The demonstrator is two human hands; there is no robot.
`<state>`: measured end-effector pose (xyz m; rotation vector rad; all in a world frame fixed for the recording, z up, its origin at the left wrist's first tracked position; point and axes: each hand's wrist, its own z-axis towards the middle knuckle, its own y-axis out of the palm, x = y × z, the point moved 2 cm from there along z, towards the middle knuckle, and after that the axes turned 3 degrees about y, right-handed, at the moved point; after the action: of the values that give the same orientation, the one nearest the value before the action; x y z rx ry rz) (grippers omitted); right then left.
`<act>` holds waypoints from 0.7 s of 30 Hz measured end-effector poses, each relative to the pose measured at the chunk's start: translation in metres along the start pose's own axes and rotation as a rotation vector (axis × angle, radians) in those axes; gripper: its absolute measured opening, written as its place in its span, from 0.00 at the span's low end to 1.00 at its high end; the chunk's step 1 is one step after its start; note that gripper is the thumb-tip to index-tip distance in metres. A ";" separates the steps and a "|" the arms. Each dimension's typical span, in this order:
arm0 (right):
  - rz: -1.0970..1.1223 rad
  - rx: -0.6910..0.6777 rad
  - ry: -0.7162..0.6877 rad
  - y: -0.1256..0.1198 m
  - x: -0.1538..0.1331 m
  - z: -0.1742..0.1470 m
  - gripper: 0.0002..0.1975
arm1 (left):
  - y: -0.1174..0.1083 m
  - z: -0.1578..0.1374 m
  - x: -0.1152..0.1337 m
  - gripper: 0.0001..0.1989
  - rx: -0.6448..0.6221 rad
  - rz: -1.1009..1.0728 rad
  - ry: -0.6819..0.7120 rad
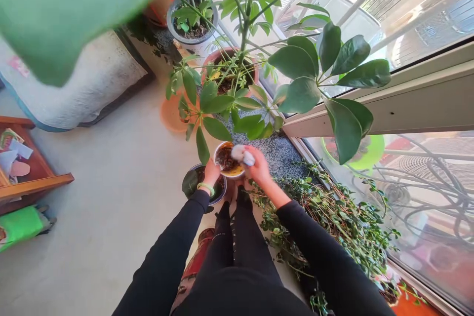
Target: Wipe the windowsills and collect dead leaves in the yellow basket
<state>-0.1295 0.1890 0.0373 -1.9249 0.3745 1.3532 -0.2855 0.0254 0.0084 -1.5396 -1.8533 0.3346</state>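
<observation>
My left hand (212, 174), with a pale green bangle at the wrist, grips the left rim of a small white-rimmed bowl (234, 173). Dark brown, soil-like matter fills part of the bowl, and its inner wall looks orange-yellow. Over the bowl's right side, my right hand (258, 167) is closed on a soft white wad (242, 154) with a bluish patch. Whether the wad is cloth or tissue, I cannot tell. Partly behind my left wrist, a dark-rimmed plant pot (220, 191) stands on the floor, with a broad leaf (190, 183) at its left.
A tall leafy plant in a terracotta pot (255, 73) rises ahead, beside a grey pot (174, 29). Trailing greenery (333, 207) lies right, along the window frame (370, 103). A big blurred leaf (66, 5) hangs close at upper left. A wooden drawer (40, 182) juts out left.
</observation>
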 end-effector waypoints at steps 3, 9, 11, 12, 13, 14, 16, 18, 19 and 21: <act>-0.155 0.291 0.257 -0.048 0.025 0.015 0.25 | 0.000 0.000 -0.003 0.16 0.005 -0.002 -0.005; -0.245 0.336 0.308 0.004 0.022 0.001 0.22 | 0.003 -0.002 -0.009 0.17 0.006 -0.010 0.002; -0.126 0.127 0.156 0.035 0.008 -0.006 0.21 | 0.002 -0.002 -0.009 0.16 0.005 -0.011 0.010; -0.074 0.067 0.096 0.041 0.003 -0.008 0.22 | 0.001 -0.001 -0.008 0.15 0.004 -0.012 0.011; -0.047 0.050 0.061 0.040 0.001 -0.007 0.22 | 0.000 0.000 -0.008 0.15 0.004 -0.013 0.011; -0.057 0.082 0.061 0.031 0.002 -0.004 0.22 | -0.001 0.001 -0.008 0.15 0.002 -0.014 0.009; -0.177 0.219 0.133 0.001 0.011 0.004 0.23 | -0.004 0.003 -0.009 0.16 0.007 -0.017 0.001; -0.309 0.325 0.219 -0.030 0.026 0.013 0.26 | -0.005 0.004 -0.011 0.16 0.024 -0.027 -0.007; -0.349 0.351 0.249 -0.040 0.033 0.018 0.28 | -0.006 0.005 -0.012 0.17 0.035 -0.035 -0.011; -0.391 0.354 0.268 -0.046 0.045 0.031 0.32 | -0.005 0.004 -0.015 0.17 0.055 -0.058 -0.020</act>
<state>-0.1042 0.2503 0.0099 -1.7650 0.3199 0.7251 -0.2916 0.0109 0.0032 -1.4477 -1.8845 0.3731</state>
